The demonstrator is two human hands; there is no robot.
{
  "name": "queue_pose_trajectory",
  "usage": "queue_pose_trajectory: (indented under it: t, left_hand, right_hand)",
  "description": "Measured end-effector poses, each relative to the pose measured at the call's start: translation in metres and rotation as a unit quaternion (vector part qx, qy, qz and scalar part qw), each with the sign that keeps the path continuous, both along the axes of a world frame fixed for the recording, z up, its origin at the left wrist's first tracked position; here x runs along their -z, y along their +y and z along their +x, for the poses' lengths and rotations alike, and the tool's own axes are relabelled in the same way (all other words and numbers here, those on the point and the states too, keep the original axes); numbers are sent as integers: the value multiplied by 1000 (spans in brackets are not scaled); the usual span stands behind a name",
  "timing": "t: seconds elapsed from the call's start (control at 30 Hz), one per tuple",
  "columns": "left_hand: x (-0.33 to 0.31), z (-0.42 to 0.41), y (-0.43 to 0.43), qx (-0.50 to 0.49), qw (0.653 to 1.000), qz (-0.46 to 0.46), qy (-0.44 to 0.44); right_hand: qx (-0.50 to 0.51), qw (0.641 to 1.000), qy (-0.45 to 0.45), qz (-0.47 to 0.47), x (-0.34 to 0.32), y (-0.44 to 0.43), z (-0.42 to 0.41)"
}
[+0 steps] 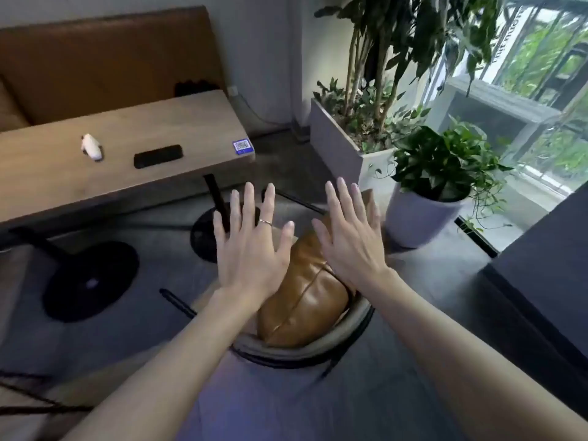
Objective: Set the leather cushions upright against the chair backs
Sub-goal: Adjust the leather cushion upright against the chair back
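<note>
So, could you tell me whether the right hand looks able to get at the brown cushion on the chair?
Probably yes. The right hand is spread open just above the cushion, which leans inside the chair back, and nothing lies between them. The left hand hovers beside it.

A glossy tan-brown is shown by the cushion (302, 297), with a darker seam down its middle. The table (95, 167) is pale wood-grained; a black remote (157, 156), a white object (91, 147) and a blue-and-white sticker (243, 146) are seen on it. The bench back (105, 58) is brown, the pot (420, 218) white, the leaves (445, 160) dark green.
</note>
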State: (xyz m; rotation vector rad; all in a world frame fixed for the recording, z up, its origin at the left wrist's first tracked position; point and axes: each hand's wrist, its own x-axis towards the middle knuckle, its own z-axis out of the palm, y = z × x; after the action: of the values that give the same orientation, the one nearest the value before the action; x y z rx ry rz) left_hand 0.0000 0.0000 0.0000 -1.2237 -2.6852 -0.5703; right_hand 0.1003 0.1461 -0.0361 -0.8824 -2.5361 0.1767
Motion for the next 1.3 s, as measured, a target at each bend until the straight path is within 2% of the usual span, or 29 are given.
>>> queue_pose_trajectory:
  t: [0.1, 0.2, 0.3, 0.37, 0.43, 0.57, 0.7, 0.8, 0.87, 0.93, 1.0, 1.03, 1.13, 1.3]
  left_hand:
    - [45, 12, 18, -31, 995, -51, -77]
    - [92, 26, 20, -80, 974, -72, -197]
    - [120, 32, 16, -144, 939, -57, -306]
    - [126, 34, 14, -185, 930, -39, -316]
    - [129, 34, 12, -246, 906, -7, -343]
    - [146, 33, -4, -369, 805, 102, -452]
    - [156, 44, -22, -432, 735, 145, -502]
    - [158, 47, -18, -488, 643, 227, -546]
    - [156, 46, -13, -516, 576, 257, -580]
    - [154, 47, -12, -508, 536, 284, -611]
    - [153, 47, -11, -490, 537, 307, -614]
    - [155, 46, -11, -490, 539, 310, -611]
    - [161, 46, -12, -500, 565, 306, -580]
    - [170, 36, -20, -484, 588, 318, -565]
  right_hand:
    - [10, 997, -57, -45, 47, 13, 6]
    - [14, 991, -90, -97, 97, 16, 13]
    - [21, 990, -73, -119, 123, 18, 14]
    - [14, 990, -47, -132, 128, 18, 12]
    - [18, 991, -2, -132, 129, 17, 13]
    - [52, 984, 105, -138, 129, 13, 25]
    - [122, 958, 136, -222, 125, 23, 29]
    - [230, 912, 95, -327, 121, 35, 29]
    - [293, 875, 16, -386, 128, 40, 34]
    - [306, 834, -32, -458, 144, 39, 42]
    - [314, 784, 3, -535, 158, 35, 45]
    - [320, 773, 19, -548, 163, 33, 45]
    - [341, 778, 29, -527, 167, 30, 42]
    - [332, 795, 16, -508, 170, 23, 35]
